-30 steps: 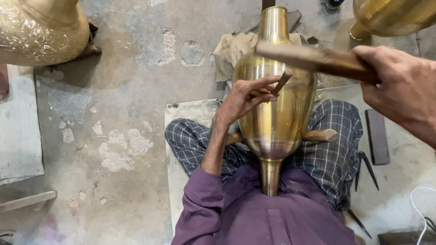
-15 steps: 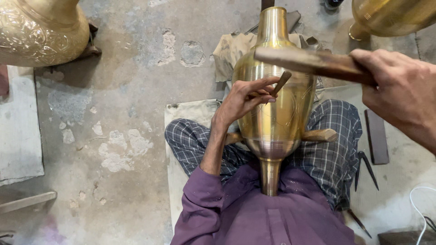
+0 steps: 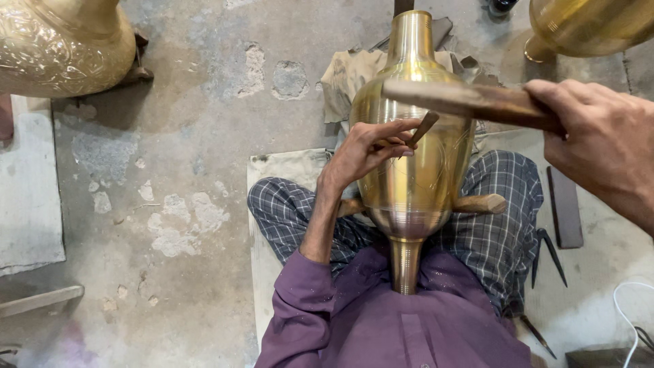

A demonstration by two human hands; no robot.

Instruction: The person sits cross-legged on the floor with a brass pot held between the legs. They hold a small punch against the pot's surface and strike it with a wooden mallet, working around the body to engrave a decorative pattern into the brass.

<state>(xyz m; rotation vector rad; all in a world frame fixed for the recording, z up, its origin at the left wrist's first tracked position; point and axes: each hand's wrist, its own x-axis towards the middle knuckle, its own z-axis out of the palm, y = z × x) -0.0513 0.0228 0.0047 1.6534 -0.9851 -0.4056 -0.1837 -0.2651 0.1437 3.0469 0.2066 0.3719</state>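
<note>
Brass vase (image 3: pixel 412 170) lies across my lap, its narrow foot against my purple shirt (image 3: pixel 402 327) and its neck pointing away toward the concrete floor (image 3: pixel 197 136). A wooden bar (image 3: pixel 487 203) runs crosswise beneath it, resting over my checked trousers (image 3: pixel 504 232).

My left hand (image 3: pixel 364 150) sits on the upper shoulder of the vase, its fingers (image 3: pixel 392 133) pinching a small chisel (image 3: pixel 422 127) whose tip meets the brass surface at a slant. Faint engraved lines show on the metal just right of the tip.

My right hand (image 3: pixel 606 146) is raised close to the camera, fingers wrapped tight around the handle of a wooden hammer (image 3: pixel 470 101), which hangs level above the vase, its far end over the chisel and apart from it.

I sit on a pale mat (image 3: pixel 279 184). A crumpled cloth (image 3: pixel 347 78) lies beyond the vase neck. An engraved brass vessel (image 3: pixel 61 44) stands at the upper left, a plain brass vessel (image 3: pixel 589 27) at the upper right. A dark flat bar (image 3: pixel 564 208) and a pair of pointed metal tools (image 3: pixel 545 252) lie beside my right leg, a white cable (image 3: pixel 630 307) near them.
</note>
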